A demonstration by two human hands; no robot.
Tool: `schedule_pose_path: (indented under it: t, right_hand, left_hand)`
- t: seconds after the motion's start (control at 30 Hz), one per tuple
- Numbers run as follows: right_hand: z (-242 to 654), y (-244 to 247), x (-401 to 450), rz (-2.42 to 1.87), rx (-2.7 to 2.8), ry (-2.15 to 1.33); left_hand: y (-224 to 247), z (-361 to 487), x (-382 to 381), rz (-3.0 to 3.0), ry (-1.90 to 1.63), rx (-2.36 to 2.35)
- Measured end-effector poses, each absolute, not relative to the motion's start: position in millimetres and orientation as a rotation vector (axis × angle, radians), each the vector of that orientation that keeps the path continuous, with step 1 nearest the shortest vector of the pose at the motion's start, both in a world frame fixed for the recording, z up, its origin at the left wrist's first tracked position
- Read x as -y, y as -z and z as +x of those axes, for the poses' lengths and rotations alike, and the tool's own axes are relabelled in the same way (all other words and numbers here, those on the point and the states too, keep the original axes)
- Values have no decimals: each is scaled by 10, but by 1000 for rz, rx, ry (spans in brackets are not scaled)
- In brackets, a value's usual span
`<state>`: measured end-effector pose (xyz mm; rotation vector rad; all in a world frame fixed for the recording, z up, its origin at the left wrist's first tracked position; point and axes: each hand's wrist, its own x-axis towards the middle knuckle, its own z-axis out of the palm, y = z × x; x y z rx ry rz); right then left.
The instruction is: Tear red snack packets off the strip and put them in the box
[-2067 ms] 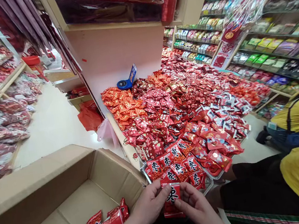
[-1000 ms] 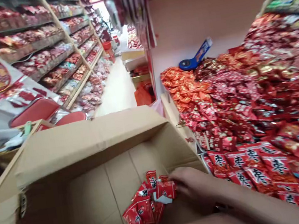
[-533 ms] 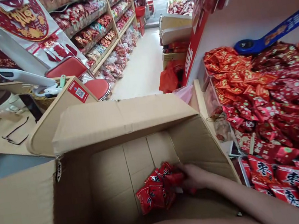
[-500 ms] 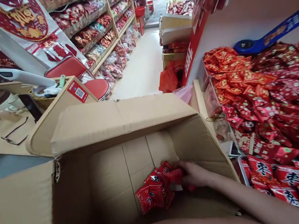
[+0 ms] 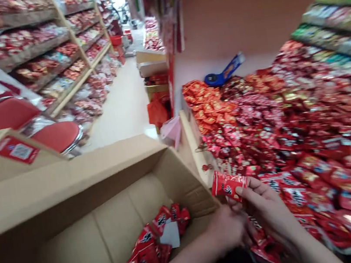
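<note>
My right hand (image 5: 265,201) pinches a red packet (image 5: 229,185) with dark lettering between thumb and fingers, just beyond the box's right edge. Below and left of it, my left hand (image 5: 229,226) reaches across that edge; its fingers are blurred and partly hidden, beside more red packets (image 5: 265,247) under my right hand. Several red packets (image 5: 146,245) and a white slip of paper (image 5: 170,234) lie inside the open cardboard box (image 5: 110,159), left of my hands.
Heaps of wrapped sweets (image 5: 260,123) fill the display on the right, with a blue scoop-like object (image 5: 224,71) behind them. A red chair (image 5: 57,136) and stocked shelves (image 5: 40,42) stand on the left. An aisle (image 5: 121,100) runs ahead.
The view has swung right. The hand that was at the packets in the box is no longer there. Both hands are now at the box's right edge, the right one holding a packet up.
</note>
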<state>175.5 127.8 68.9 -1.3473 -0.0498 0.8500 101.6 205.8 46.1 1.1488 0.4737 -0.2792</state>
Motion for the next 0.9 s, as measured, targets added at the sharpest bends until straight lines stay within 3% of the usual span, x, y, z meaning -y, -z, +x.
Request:
schedule_pose_path:
  t: [0.17,0.63,0.9]
  right_hand:
    - [1742,-752,-923,-1369,13,-689]
    - [1403,-423,-697,-1307,-2,-539]
    - [1446,-369,-550,-1819,601,101]
  left_hand:
    - [-596,1246,-2265,961,116,-483]
    - [-607,1283,-2139,1160,190,-452]
    - [-674,1295,-2089,966,311,-491]
